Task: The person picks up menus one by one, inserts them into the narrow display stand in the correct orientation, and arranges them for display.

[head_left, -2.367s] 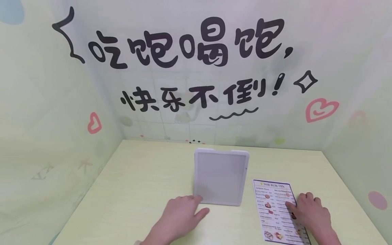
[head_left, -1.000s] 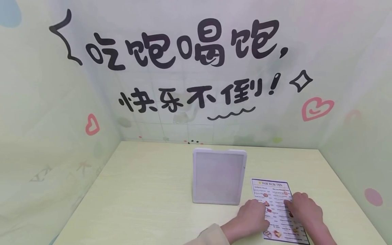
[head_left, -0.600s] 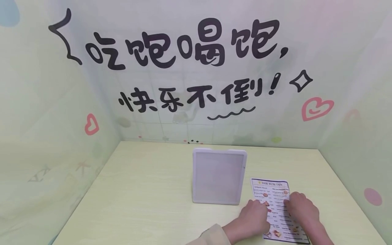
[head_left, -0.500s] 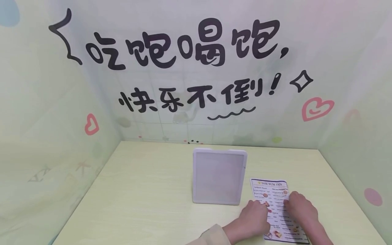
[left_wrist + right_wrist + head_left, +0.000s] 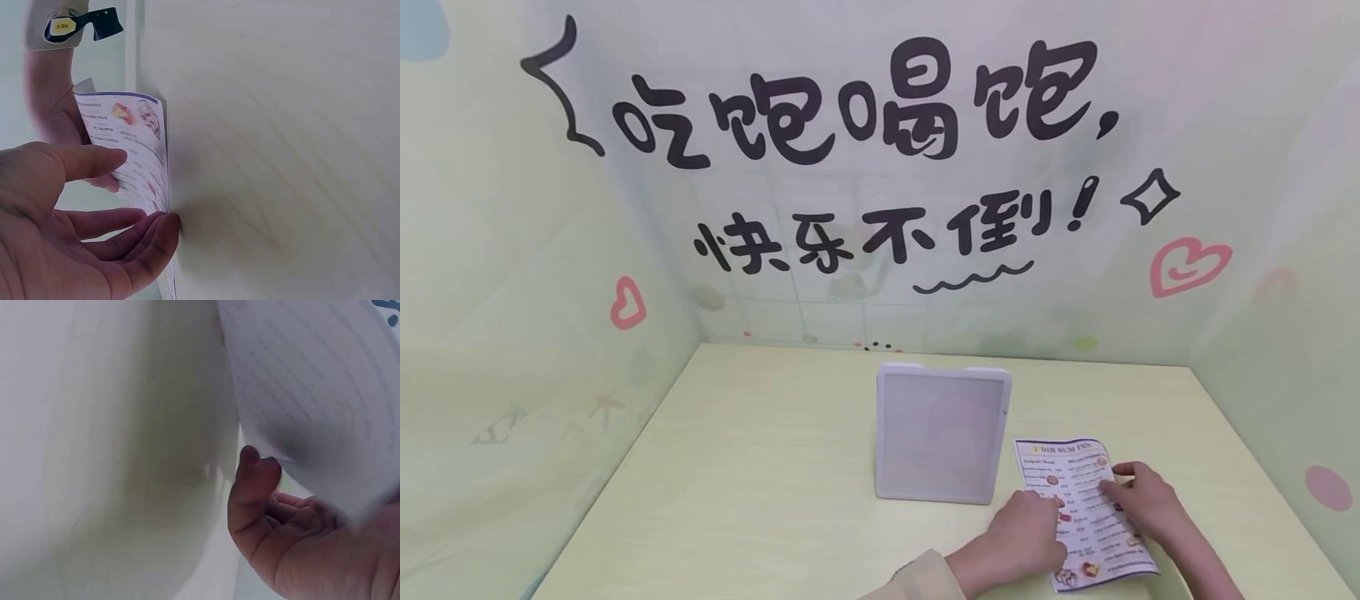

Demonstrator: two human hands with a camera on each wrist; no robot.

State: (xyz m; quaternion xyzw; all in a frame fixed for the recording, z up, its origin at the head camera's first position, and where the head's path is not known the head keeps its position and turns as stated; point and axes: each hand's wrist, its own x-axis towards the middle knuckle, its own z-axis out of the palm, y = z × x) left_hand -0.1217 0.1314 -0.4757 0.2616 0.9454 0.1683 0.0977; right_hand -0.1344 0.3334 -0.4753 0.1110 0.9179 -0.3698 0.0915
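A printed "DIM SUM INN" menu sheet (image 5: 1078,517) lies at the table's right, its right side curled up off the surface. My right hand (image 5: 1150,500) pinches that raised edge, thumb on the printed face and fingers behind. In the right wrist view, my right hand (image 5: 306,537) sits at the border of the menu (image 5: 312,381), seen from its underside. My left hand (image 5: 1022,533) is at the opposite edge. The left wrist view shows the left hand (image 5: 94,212) with bent fingertips against the menu (image 5: 128,125) near the tabletop, its thumb apart from them over the print.
A pale grey upright panel with a white frame (image 5: 942,437) stands on the light wood table (image 5: 760,467), left of the menu. Behind the table hangs a pale curtain (image 5: 820,317) with black Chinese lettering. More curtains (image 5: 1292,358) enclose both sides.
My left hand has gone from the panel's lower corner to the menu's left edge. My right hand has lifted the right side, and the formerly flat menu now bends upward. The panel stays put.
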